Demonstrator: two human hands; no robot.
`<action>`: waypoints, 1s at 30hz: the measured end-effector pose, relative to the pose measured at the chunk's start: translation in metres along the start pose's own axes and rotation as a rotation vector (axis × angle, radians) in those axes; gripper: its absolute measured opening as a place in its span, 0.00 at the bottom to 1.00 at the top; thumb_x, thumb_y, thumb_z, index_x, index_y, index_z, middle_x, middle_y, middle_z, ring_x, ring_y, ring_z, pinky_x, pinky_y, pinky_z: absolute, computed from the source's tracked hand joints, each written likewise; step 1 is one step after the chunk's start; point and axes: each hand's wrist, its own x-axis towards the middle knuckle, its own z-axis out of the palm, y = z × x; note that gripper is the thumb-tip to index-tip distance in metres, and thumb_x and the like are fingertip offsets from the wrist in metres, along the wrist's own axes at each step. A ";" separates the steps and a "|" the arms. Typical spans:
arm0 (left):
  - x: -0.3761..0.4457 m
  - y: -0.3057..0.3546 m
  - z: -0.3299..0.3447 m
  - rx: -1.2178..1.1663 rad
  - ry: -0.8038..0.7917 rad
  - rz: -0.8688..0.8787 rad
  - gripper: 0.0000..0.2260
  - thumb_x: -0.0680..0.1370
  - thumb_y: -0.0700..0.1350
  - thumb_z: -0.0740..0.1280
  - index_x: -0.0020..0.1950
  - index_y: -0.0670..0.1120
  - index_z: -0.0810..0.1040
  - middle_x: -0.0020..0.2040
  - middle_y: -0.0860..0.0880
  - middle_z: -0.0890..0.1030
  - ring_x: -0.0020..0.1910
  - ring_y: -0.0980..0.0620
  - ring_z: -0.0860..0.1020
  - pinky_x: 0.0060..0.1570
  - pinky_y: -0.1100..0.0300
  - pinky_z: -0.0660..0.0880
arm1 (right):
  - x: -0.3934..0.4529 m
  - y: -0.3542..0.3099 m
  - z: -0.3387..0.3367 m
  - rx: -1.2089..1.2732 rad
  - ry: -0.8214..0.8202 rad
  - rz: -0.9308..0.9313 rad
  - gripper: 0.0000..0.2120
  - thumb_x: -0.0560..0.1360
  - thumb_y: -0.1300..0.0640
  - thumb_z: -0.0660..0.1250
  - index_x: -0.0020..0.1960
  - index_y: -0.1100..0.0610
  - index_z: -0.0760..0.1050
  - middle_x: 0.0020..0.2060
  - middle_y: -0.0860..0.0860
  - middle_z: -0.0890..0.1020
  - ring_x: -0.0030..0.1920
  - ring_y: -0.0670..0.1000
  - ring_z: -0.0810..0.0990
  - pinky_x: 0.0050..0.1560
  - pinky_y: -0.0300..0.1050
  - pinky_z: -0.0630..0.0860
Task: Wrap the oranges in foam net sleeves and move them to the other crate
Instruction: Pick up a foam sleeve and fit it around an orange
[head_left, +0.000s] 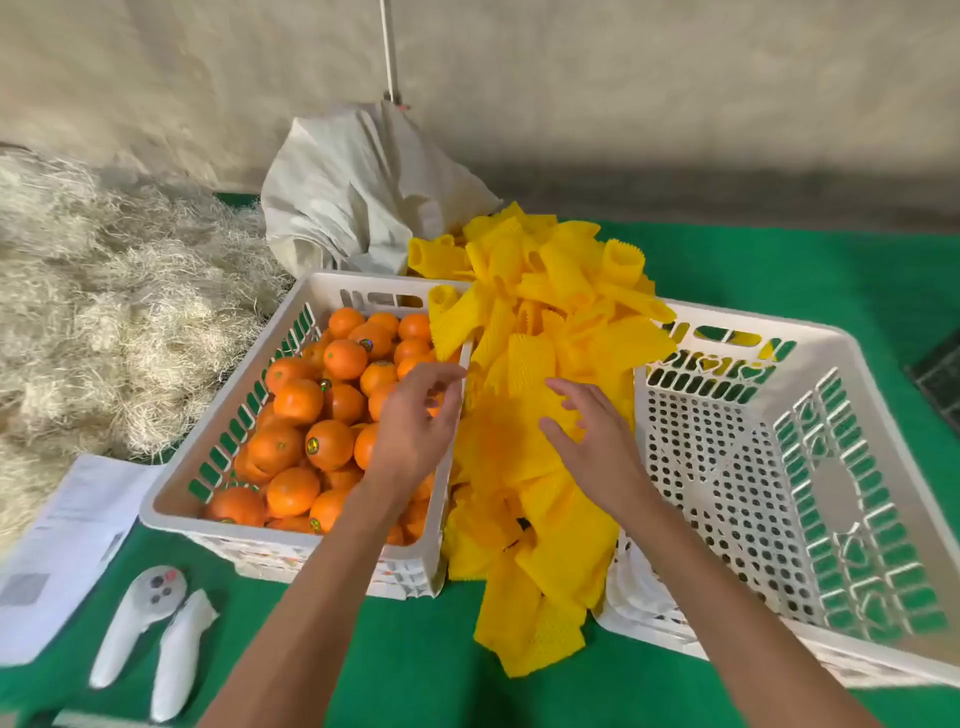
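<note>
A white crate (228, 431) on the left is full of oranges (311, 415). A second white crate (810, 467) on the right holds nothing that I can see. Between them lies a heap of yellow foam net sleeves (550, 332). My left hand (415, 421) hovers over the right rim of the orange crate, fingers loosely bent, holding nothing. My right hand (597, 436) is spread over the sleeve heap, fingertips touching the foam, with no sleeve gripped.
Green cloth (415, 665) covers the table. Two white controllers (150, 634) and papers (67, 551) lie at the front left. A straw pile (104, 312) fills the left, and a white sack (358, 192) stands behind the crates.
</note>
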 end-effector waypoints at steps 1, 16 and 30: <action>0.007 -0.013 0.001 0.008 0.018 -0.048 0.09 0.86 0.46 0.64 0.64 0.50 0.80 0.58 0.57 0.81 0.55 0.60 0.79 0.46 0.70 0.76 | 0.009 0.009 0.002 -0.040 -0.009 0.041 0.23 0.82 0.51 0.67 0.75 0.47 0.67 0.70 0.47 0.72 0.69 0.50 0.71 0.65 0.50 0.73; 0.044 -0.076 0.004 0.744 -0.133 -0.422 0.23 0.77 0.44 0.72 0.71 0.47 0.71 0.70 0.42 0.71 0.69 0.37 0.68 0.65 0.42 0.68 | 0.044 0.032 0.025 -0.060 -0.014 0.261 0.15 0.77 0.55 0.73 0.61 0.58 0.78 0.50 0.52 0.80 0.49 0.51 0.80 0.50 0.47 0.76; 0.036 0.007 0.018 -0.072 0.211 -0.180 0.25 0.76 0.55 0.77 0.70 0.54 0.75 0.66 0.53 0.74 0.62 0.54 0.75 0.55 0.61 0.75 | 0.038 0.004 -0.006 0.611 0.284 0.278 0.14 0.75 0.66 0.69 0.37 0.56 0.66 0.28 0.44 0.66 0.28 0.42 0.61 0.28 0.34 0.61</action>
